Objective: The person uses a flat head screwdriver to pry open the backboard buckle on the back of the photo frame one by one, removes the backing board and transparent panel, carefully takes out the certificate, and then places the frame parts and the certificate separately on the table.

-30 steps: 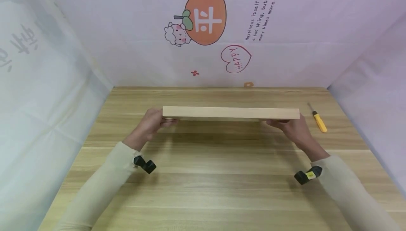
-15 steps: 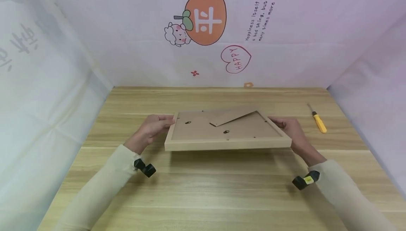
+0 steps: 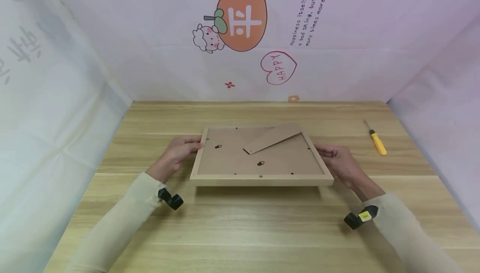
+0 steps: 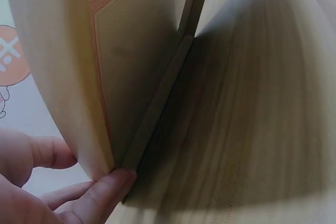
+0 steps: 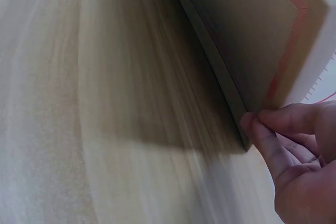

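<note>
Head view shows me the pale wooden rectangular picture frame (image 3: 261, 158) back-side up, just above the light wood-grain surface (image 3: 240, 227) at centre. My left hand (image 3: 179, 151) pinches its 9 o'clock edge; my right hand (image 3: 337, 161) grips the 3 o'clock edge. A yellow-handled screwdriver (image 3: 376, 140) lies at 2 o'clock, well apart.

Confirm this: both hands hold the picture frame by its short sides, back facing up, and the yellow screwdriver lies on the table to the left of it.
Wrong on one point. The head view shows the yellow screwdriver on the table to the right of the picture frame. The left hand and right hand do hold its short sides, back up.
</note>
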